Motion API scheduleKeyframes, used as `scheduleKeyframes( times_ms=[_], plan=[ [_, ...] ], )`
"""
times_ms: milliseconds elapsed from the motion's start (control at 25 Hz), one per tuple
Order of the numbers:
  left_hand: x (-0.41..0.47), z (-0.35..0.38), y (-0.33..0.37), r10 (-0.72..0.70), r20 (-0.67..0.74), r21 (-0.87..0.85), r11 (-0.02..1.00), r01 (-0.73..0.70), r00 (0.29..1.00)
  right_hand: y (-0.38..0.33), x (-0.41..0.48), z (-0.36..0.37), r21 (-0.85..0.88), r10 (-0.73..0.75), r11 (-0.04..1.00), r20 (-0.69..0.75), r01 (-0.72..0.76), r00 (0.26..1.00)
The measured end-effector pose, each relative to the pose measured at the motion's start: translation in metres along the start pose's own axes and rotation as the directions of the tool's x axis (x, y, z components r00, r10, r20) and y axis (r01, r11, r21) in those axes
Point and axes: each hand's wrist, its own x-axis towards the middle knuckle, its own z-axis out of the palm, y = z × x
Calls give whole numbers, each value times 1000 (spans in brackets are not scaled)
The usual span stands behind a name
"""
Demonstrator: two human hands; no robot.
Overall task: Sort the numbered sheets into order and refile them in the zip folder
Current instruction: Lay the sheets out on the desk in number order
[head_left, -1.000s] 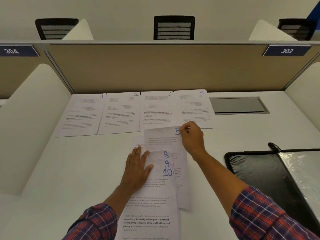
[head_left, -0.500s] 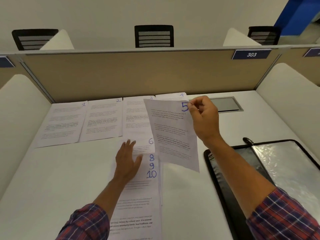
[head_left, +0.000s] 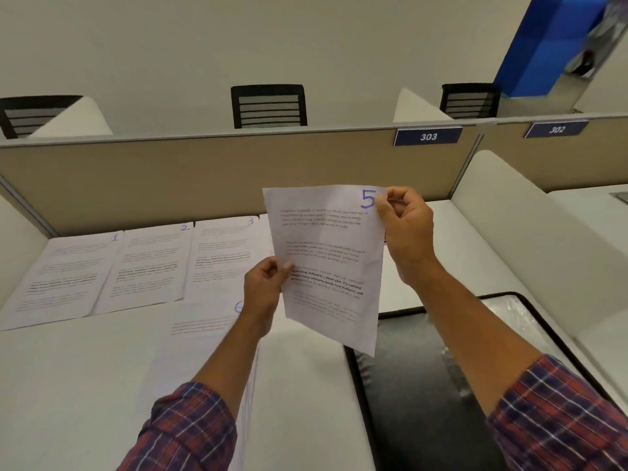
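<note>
The sheet marked 5 is held up in the air above the desk. My right hand pinches its top right corner beside the number. My left hand pinches its left edge about halfway down. Sheets 1, 2 and 3 lie side by side along the back of the desk. Sheet 6 tops a stack in front of them, partly hidden by my left forearm. The black zip folder lies open at the right, its clear pocket facing up.
A tan partition with labels 303 and 302 closes the back of the white desk. White side dividers flank it. Black chairs stand beyond the partition.
My right hand has lifted sheet 5 off the stack and up into the air. My left hand has left the stack and taken the sheet's left edge. The view has tilted up and right.
</note>
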Motion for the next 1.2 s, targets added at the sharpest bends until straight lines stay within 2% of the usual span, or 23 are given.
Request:
scheduleKeyframes(
  times_ms=[240,360,480,600,680,760,840,880,920,1000,1080,1200],
  plan=[
    [22,72,-13,-32,-100,-60,998,26,994,62,19,-69,-178,175,971,89,-157,981],
    [38,97,-21,-73,-133,-91,994,62,988,105,16,-97,-310,239,929,81,-204,968],
    [58,120,-26,-111,-167,-103,990,95,980,143,24,-114,-333,299,905,51,-266,953],
    [80,141,-29,-100,-180,-6,995,101,978,166,49,-119,-317,322,898,-4,-306,947],
    [96,151,-38,-44,-159,192,979,75,986,176,69,-120,-296,330,898,-35,-325,943],
    [114,158,-55,28,-111,495,869,30,993,190,91,-123,-258,353,897,-68,-358,933],
    [128,164,-75,118,-6,773,631,-70,993,207,114,-126,-241,387,884,-103,-401,916],
    [133,166,-85,145,80,859,493,-142,986,216,125,-127,-236,407,874,-120,-424,905],
    [136,168,-95,134,173,903,375,-212,976,225,134,-129,-235,421,866,-132,-441,898],
    [141,171,-113,35,307,930,201,-307,951,244,152,-129,-253,445,847,-139,-467,884],
    [146,174,-126,-71,341,938,93,-335,937,265,166,-127,-308,470,818,-128,-485,874],
    [148,171,-143,-145,336,941,-3,-340,931,288,175,-120,-404,499,770,-100,-493,861]
  ],
)
